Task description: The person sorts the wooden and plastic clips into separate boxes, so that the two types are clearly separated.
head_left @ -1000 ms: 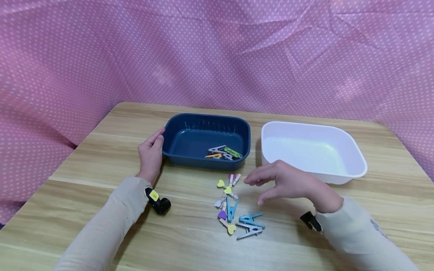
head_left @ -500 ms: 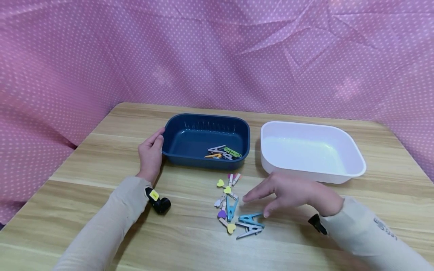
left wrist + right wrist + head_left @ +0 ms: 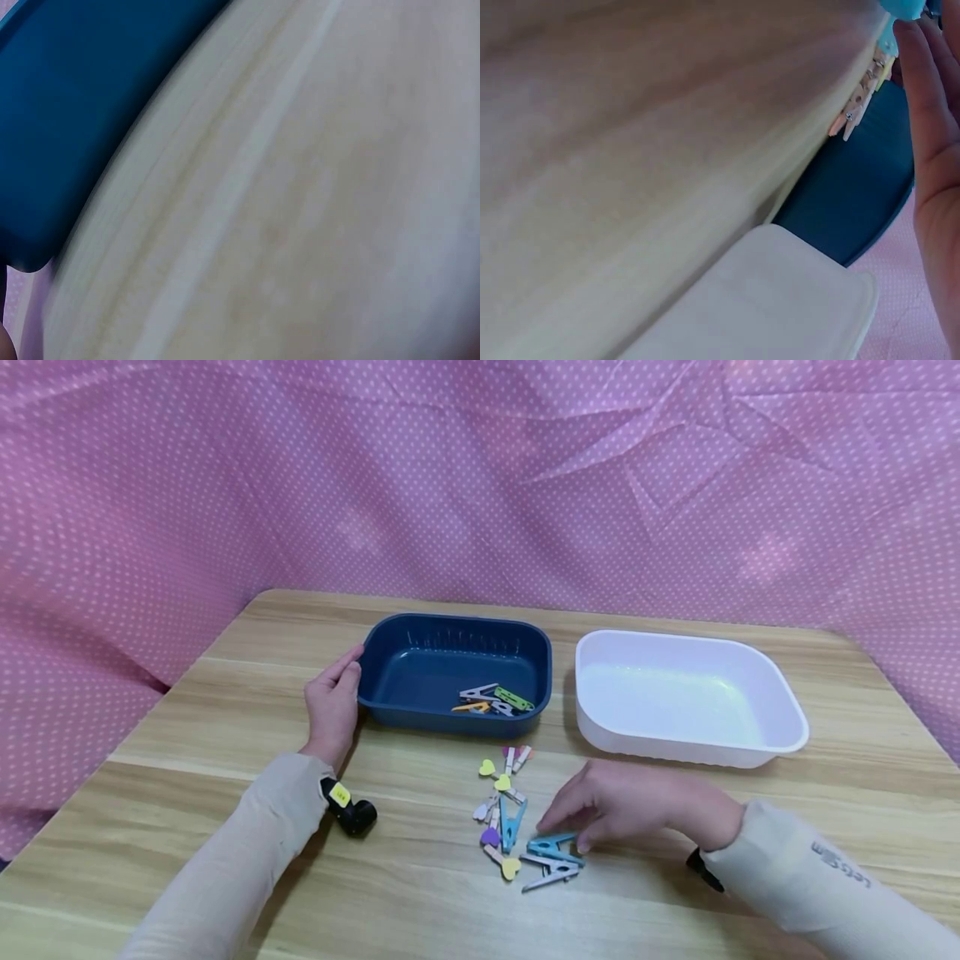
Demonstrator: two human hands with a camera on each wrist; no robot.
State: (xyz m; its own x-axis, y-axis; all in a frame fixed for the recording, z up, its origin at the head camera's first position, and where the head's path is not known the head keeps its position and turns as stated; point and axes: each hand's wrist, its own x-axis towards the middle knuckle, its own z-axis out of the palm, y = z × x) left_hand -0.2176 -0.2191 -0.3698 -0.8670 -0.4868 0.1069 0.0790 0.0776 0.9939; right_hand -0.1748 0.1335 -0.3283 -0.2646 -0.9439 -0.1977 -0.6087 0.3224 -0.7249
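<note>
My left hand [image 3: 332, 706] rests against the left end of the dark blue tray [image 3: 459, 720], fingers and thumb at its outer side by the rim. Over the loose clothespins, my right hand [image 3: 630, 802] reaches down and pinches a blue clothespin [image 3: 553, 848] between fingers and thumb as it lies on the table. Right beside it lie a grey clothespin [image 3: 551, 872] and another blue clothespin [image 3: 512, 825]. In the right wrist view a fingertip touches the light blue clothespin [image 3: 904, 7]; the thumb is mostly cut off.
Small wooden pegs with hearts, one with a yellow heart [image 3: 511, 868], lie left of the right hand. Several clips, including a green clip [image 3: 514, 697], are inside the blue tray. A white tray [image 3: 675, 743] stands to its right on the wooden table [image 3: 420, 893]. A pink dotted curtain [image 3: 480, 485] hangs behind.
My right hand has come down and toward the front, from above the table beside the white tray to the blue clothespin, its fingers drawing together. The left hand stays at the blue tray.
</note>
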